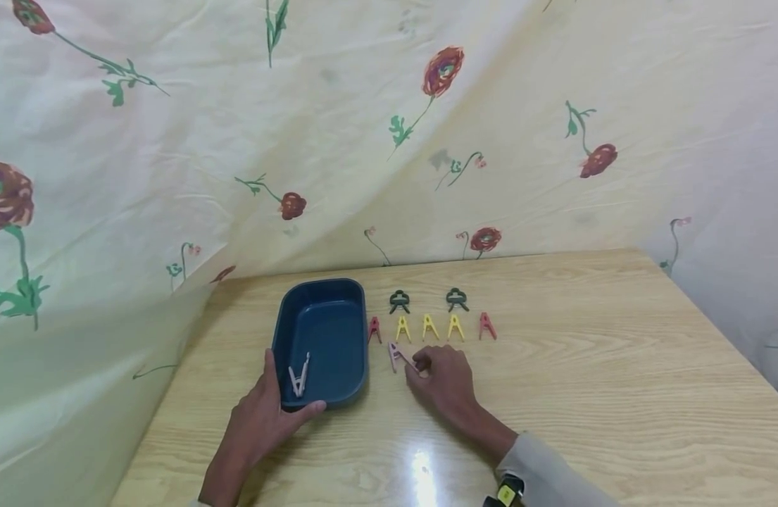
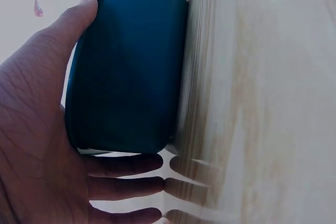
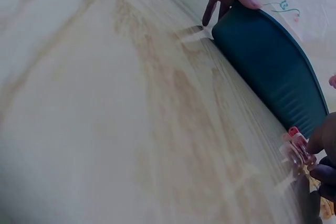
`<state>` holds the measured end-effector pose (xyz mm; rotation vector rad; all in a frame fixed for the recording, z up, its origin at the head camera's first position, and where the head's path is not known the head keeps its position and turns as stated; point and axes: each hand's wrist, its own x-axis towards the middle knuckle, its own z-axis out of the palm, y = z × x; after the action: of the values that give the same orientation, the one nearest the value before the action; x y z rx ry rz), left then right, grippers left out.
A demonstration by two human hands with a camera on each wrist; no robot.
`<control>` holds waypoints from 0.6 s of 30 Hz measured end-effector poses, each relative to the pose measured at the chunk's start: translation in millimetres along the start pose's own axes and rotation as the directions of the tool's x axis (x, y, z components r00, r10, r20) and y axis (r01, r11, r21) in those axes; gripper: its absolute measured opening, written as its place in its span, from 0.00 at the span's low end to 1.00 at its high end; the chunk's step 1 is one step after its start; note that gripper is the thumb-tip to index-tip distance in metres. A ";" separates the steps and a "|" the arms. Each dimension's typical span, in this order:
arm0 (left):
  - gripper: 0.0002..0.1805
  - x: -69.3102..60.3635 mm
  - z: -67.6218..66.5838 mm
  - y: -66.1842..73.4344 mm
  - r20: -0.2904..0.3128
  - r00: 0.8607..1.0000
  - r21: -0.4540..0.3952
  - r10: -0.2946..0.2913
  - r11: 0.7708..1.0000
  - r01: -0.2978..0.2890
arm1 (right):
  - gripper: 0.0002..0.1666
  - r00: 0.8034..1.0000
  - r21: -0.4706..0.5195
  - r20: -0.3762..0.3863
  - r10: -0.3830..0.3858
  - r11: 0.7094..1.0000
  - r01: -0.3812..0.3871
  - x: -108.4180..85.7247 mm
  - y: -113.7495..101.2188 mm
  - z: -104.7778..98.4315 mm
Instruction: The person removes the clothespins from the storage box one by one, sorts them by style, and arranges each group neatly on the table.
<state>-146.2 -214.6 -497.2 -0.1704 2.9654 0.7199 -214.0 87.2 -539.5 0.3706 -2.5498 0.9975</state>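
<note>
A dark blue rectangular tray (image 1: 328, 338) stands on the table, with one pale pink clothespin (image 1: 298, 378) lying inside near its front left. My left hand (image 1: 260, 417) rests at the tray's front left corner, the thumb along the front rim and the fingers straight beside the left wall. In the left wrist view, the thumb touches the rim of the tray (image 2: 128, 66). Just right of the tray, my right hand (image 1: 446, 380) pinches one leg of a second pale pink clothespin (image 1: 395, 353) between thumb and fingers. Part of this grip is cut off in the right wrist view.
Behind the right hand runs a row of a red clothespin (image 1: 374, 329), three yellow clothespins (image 1: 429, 327) and another red clothespin (image 1: 486, 326). Farther back sit two dark green clips (image 1: 399, 301). A flowered cloth (image 1: 363, 141) hangs along the table's back and left edges.
</note>
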 end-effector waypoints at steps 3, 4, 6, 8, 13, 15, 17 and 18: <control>0.77 0.2 0.3 0.4 -0.001 1.000 0.000 0.001 1.000 -0.001 | 0.07 0.999 0.014 0.035 0.005 1.000 -0.006 -0.1 -0.8 -0.7; 0.77 0.2 0.5 0.4 -0.001 1.000 -0.001 0.002 1.000 -0.002 | 0.07 0.999 0.021 0.046 0.007 1.000 -0.008 -0.3 -1.3 -1.1; 0.77 0.4 0.9 0.2 -0.003 1.000 0.000 0.005 1.000 -0.005 | 0.07 0.998 0.035 0.065 0.004 0.999 -0.006 -0.9 -2.0 -1.6; 0.77 0.5 1.2 0.1 -0.005 1.000 0.000 0.007 1.000 -0.007 | 0.07 0.997 0.043 0.072 -0.006 0.999 0.003 -1.6 -2.8 -1.6; 0.76 0.2 0.7 0.8 -0.011 1.000 0.002 0.013 1.000 -0.013 | 0.05 0.997 0.048 0.069 -0.040 0.998 0.037 -4.1 -4.5 -0.2; 0.76 -0.1 0.0 1.3 -0.013 1.000 0.004 0.014 1.000 -0.014 | 0.05 0.997 0.045 0.064 -0.053 0.998 0.050 -4.6 -4.9 0.7; 0.76 -0.5 -0.7 1.6 -0.014 1.000 0.006 0.012 1.000 -0.012 | 0.06 0.996 0.046 0.060 -0.059 0.997 0.056 -4.6 -5.4 1.2; 0.76 -0.6 -1.1 1.7 -0.014 1.000 0.006 0.011 1.000 -0.011 | 0.06 0.996 0.043 0.056 -0.062 0.997 0.060 -4.4 -5.4 1.6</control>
<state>-145.9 -213.5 -495.4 -0.1603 2.9838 0.7146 -208.5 82.8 -539.2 0.4930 -2.5555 1.0327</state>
